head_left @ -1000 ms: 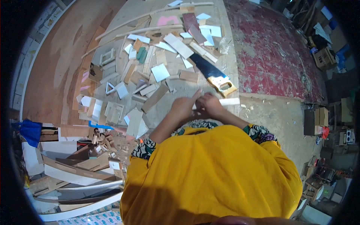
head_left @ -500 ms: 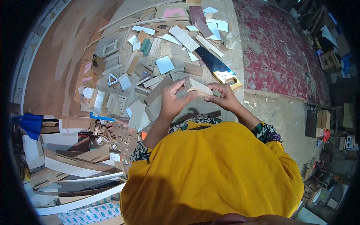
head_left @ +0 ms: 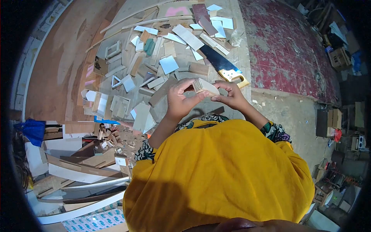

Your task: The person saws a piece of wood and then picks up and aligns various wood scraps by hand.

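Note:
A small pale wooden block, its far side curved or angled, is held up in front of my chest, above the near edge of the worktable. My left hand grips its left end, thumb below and fingers above. At its right end, the thumb and fingers of my right hand close around the edge. Just beyond the block lies a wooden offcut. A handsaw with a yellow handle rests to the right of it, partly under a pale board.
Many wood and white-faced offcuts cover the worktable. Long thin strips lie at its far left, beside a large brown panel. Stacked boards stand at lower left. Red flooring is on the right.
The block has turned slightly in my hands, showing more of its left end and its curved side. Both hands stay close to where they were; the view has shifted a little.

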### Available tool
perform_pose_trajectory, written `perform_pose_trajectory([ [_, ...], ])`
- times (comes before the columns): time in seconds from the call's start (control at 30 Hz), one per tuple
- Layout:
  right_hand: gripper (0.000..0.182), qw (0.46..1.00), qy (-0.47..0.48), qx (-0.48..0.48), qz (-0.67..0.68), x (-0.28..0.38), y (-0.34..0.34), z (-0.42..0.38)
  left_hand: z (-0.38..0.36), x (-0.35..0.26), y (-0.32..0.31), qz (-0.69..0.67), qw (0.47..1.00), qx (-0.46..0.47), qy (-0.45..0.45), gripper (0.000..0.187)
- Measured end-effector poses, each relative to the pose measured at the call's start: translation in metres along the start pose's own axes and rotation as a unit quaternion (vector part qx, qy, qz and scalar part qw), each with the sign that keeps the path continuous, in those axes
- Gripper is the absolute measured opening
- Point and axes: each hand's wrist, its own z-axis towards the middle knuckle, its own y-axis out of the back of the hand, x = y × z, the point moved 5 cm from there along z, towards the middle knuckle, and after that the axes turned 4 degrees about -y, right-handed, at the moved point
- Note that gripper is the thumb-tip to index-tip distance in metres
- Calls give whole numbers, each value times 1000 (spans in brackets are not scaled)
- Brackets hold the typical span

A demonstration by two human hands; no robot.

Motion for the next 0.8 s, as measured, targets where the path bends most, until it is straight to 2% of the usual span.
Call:
perform_pose_trajectory([
  [0.4, 24, 1000, 13, -3, -19, 9, 0, 0, 0, 2, 1, -1, 1000, -13, -9, 28],
  [0.5, 24, 1000, 0, 8, -9, 5, -1, 1, 0, 7, 3, -38, 999, -14, 18, 26],
  [0.57, 26, 999, -34, 16, 14, 2, -3, 1, 0, 14, 4, -69, 994, -9, 84, 22],
  [0.6, 26, 999, -33, 16, 13, 1, -3, 2, 0, 16, 4, -68, 994, -8, 83, 22],
  [0.67, 28, 995, -85, 31, 38, -9, -4, 3, 0, 25, 5, -127, 986, -27, 103, 17],
  [0.8, 29, 995, -59, 21, 78, 0, -7, 10, 1, 35, 6, -167, 978, -44, 120, 19],
])
